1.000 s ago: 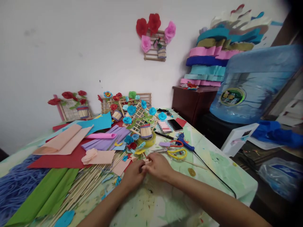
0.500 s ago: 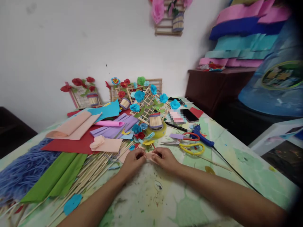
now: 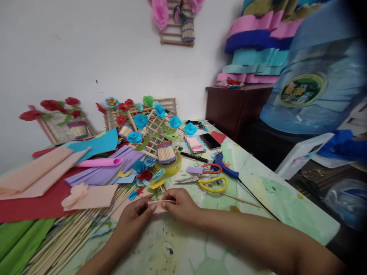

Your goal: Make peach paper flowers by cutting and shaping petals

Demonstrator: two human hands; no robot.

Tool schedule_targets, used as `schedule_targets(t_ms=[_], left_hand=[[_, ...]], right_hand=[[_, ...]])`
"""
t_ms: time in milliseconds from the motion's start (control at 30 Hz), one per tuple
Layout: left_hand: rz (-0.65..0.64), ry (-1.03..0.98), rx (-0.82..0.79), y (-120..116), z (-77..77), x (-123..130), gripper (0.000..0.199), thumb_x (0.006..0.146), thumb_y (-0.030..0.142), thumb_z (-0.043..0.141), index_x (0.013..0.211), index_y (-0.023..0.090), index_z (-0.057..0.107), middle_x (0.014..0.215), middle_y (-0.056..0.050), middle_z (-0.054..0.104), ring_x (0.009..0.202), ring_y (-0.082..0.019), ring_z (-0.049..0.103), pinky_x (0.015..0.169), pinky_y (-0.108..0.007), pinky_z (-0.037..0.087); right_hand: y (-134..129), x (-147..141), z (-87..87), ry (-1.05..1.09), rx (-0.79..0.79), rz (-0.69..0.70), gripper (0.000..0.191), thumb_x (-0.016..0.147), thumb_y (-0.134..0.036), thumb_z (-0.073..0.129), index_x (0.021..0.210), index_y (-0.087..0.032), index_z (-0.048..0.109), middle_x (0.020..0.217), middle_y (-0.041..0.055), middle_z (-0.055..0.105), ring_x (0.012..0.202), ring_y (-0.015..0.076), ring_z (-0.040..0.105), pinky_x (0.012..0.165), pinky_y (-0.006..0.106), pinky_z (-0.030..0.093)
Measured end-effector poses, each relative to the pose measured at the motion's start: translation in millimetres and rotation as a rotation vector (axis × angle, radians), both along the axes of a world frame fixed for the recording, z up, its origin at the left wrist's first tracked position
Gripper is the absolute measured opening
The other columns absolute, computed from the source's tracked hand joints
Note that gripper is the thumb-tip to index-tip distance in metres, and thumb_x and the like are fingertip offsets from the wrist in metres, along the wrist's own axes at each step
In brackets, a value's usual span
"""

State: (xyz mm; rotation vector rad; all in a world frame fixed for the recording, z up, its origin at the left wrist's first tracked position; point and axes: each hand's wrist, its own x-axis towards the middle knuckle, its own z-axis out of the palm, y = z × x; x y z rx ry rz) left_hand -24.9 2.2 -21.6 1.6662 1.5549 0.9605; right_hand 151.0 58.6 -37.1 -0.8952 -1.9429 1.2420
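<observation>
The grip of both hands is closing with thumbs and fingers nearly together on a small pale-pink paper strip [image 3: 157,207], the left hand [image 3: 131,220] pinching its left end and the right hand [image 3: 183,206] its right end. Taking the scissors [image 3: 213,185] as landmark, the strip is lying to their left and nearer the person, above the worktop [image 3: 169,238], its long axis running roughly left to right. The right hand is sitting nearer the scissors, and the strip is spanning the gap between the hands, touching both.
</observation>
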Motion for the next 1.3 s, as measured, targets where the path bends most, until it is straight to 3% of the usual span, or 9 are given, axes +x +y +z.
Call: schedule_targets(t_ms=[133, 367, 467, 733, 967, 1100, 1300], left_hand=[[0.000, -0.058, -0.067, 1, -4.6, -2, 0.031, 0.075, 0.047, 0.057, 0.077, 0.017, 0.066, 0.077, -0.003, 0.065, 0.073, -0.019, 0.057, 0.063, -0.025, 0.044], [-0.065, 0.019, -0.107, 0, 1.2, 3, 0.029, 0.076, 0.045, 0.056, 0.079, 0.019, 0.068, 0.077, -0.004, 0.068, 0.075, -0.021, 0.059, 0.067, -0.026, 0.043], [-0.050, 0.056, -0.098, 0, 4.4, 5, 0.031, 0.076, 0.047, 0.056, 0.071, 0.019, 0.068, 0.069, -0.003, 0.065, 0.069, -0.019, 0.057, 0.062, -0.025, 0.041], [0.003, -0.034, -0.136, -3, 2.4, 6, 0.032, 0.075, 0.047, 0.058, 0.075, 0.017, 0.068, 0.069, -0.002, 0.062, 0.067, -0.018, 0.054, 0.058, -0.023, 0.040], [0.040, -0.055, -0.103, -1, -1.4, 0, 0.033, 0.074, 0.047, 0.057, 0.075, 0.016, 0.068, 0.080, -0.005, 0.066, 0.075, -0.021, 0.057, 0.064, -0.026, 0.043], [0.047, -0.058, -0.082, -1, 0.3, 1, 0.032, 0.073, 0.047, 0.058, 0.080, 0.018, 0.069, 0.076, -0.004, 0.066, 0.072, -0.020, 0.058, 0.062, -0.026, 0.044], [-0.032, -0.018, -0.098, -4, 3.8, 6, 0.028, 0.075, 0.043, 0.058, 0.072, 0.017, 0.067, 0.069, -0.003, 0.063, 0.068, -0.018, 0.055, 0.060, -0.024, 0.041]], right_hand=[[0, 0, -0.4, 0.079, -0.031, -0.021, 0.013, 0.070, -0.014, 0.055, 0.078, -0.017, 0.065, 0.072, -0.0005, 0.063, 0.069, 0.0125, 0.055, 0.063, 0.021, 0.041], [-5, 0, -0.3, -0.067, 0.085, 0.045, 0.011, 0.071, -0.017, 0.056, 0.077, -0.018, 0.066, 0.072, 0.0000, 0.065, 0.069, 0.0137, 0.057, 0.062, 0.021, 0.040], [-5, -1, -0.4, -0.015, 0.049, 0.029, 0.011, 0.072, -0.018, 0.056, 0.079, -0.017, 0.066, 0.076, 0.0013, 0.066, 0.072, 0.0142, 0.058, 0.065, 0.022, 0.041], [-3, 1, -3.6, 0.104, -0.056, 0.006, 0.017, 0.074, -0.020, 0.056, 0.087, -0.016, 0.066, 0.076, 0.0016, 0.064, 0.070, 0.0137, 0.057, 0.062, 0.022, 0.042], [-3, 4, 2.0, 0.051, 0.053, -0.030, 0.019, 0.074, -0.016, 0.051, 0.084, -0.015, 0.067, 0.071, 0.0006, 0.061, 0.067, 0.0125, 0.053, 0.062, 0.021, 0.039], [-6, 5, 6.2, -0.042, 0.115, 0.061, 0.026, 0.073, -0.018, 0.054, 0.096, -0.018, 0.066, 0.081, 0.0014, 0.064, 0.071, 0.0135, 0.054, 0.062, 0.021, 0.039], [-6, 3, 3.7, -0.039, 0.079, 0.068, 0.012, 0.075, -0.021, 0.055, 0.076, -0.016, 0.066, 0.066, -0.0013, 0.058, 0.063, 0.0113, 0.050, 0.058, 0.020, 0.035]])
